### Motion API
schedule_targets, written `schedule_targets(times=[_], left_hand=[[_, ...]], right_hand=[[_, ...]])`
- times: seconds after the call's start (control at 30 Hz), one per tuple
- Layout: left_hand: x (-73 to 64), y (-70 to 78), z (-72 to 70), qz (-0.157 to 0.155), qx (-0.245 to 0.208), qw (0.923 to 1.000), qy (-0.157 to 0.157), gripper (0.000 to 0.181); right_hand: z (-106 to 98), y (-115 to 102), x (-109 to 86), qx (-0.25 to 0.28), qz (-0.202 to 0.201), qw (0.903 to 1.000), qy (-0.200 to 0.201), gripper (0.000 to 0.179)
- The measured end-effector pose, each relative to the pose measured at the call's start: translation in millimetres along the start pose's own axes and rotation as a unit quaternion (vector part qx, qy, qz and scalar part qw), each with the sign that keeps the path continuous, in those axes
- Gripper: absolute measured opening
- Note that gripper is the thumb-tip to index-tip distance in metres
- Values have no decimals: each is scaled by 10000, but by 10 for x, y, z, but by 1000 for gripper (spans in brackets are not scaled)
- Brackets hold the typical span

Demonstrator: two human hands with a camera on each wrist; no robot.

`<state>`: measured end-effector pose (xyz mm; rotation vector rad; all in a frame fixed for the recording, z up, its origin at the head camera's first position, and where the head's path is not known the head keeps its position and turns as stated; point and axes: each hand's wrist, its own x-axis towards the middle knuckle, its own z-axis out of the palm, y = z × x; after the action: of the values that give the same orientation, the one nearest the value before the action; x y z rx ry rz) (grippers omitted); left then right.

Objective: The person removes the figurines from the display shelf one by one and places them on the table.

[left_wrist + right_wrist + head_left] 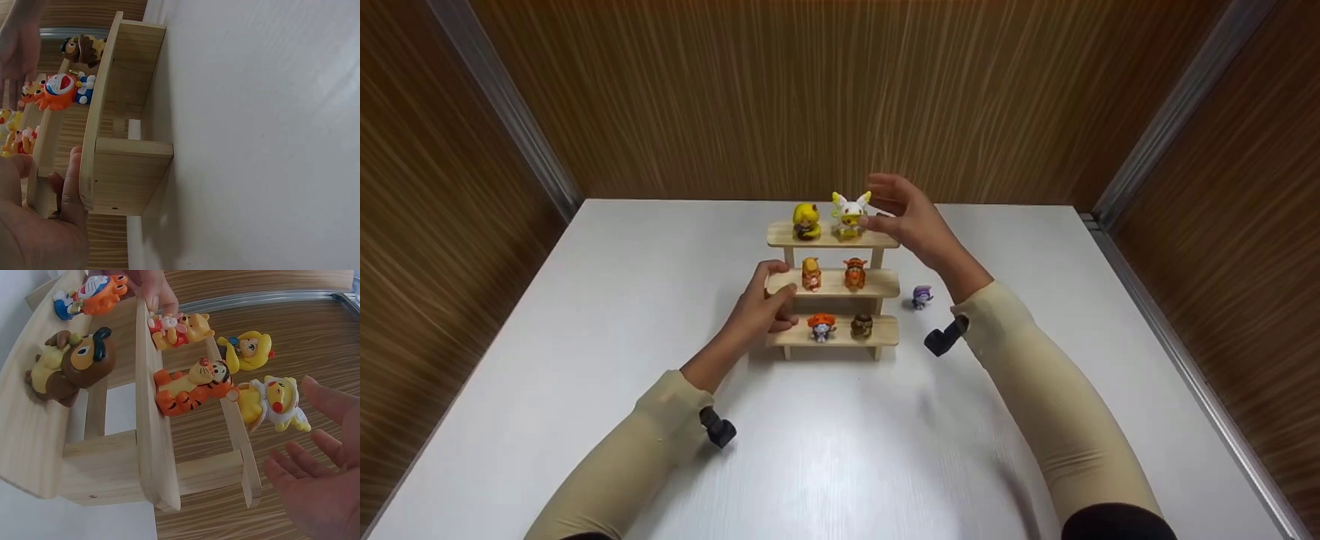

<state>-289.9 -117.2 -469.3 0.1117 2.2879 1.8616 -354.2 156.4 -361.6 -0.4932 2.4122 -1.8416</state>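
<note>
A three-tier wooden display shelf (832,285) stands on the table with small figurines on every tier. My left hand (761,300) grips its left end at the middle tier. Beside the top tier, my right hand (911,221) has its fingers spread and holds nothing. Nearest to it is a yellow Pikachu figurine in a white hood (275,402), apart from the fingers in the right wrist view. A yellow-haired figurine (806,222) shares that tier. Pooh (183,330) and Tigger (197,387) figurines sit on the middle tier. On the bottom are an orange-hatted Doraemon (62,90) and a brown owl (73,367).
A small purple figurine (922,297) stands on the white table (840,450), right of the shelf. Wood-grain panels (840,97) enclose the back and sides, with metal strips (502,105) at the corners.
</note>
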Motion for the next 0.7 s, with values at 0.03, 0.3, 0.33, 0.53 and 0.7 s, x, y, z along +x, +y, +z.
schedule_targets(times=[0.03, 0.3, 0.33, 0.53, 0.7], left_hand=[[0, 0, 1, 3, 13, 10000, 13, 44], [-27, -17, -16, 60, 42, 10000, 57, 41], [-30, -20, -19, 58, 55, 9999, 61, 41], [-42, -16, -24, 20, 104, 9999, 78, 42], [-40, -19, -27, 35, 88, 9999, 74, 42]], right_hand=[[11, -5, 2, -24, 16, 10000, 3, 69], [91, 10, 48, -151, 26, 9999, -47, 67], [100, 12, 54, -140, 17, 9999, -67, 67], [138, 17, 57, -132, -26, 9998, -147, 67], [161, 26, 71, -214, -44, 9997, -120, 64]])
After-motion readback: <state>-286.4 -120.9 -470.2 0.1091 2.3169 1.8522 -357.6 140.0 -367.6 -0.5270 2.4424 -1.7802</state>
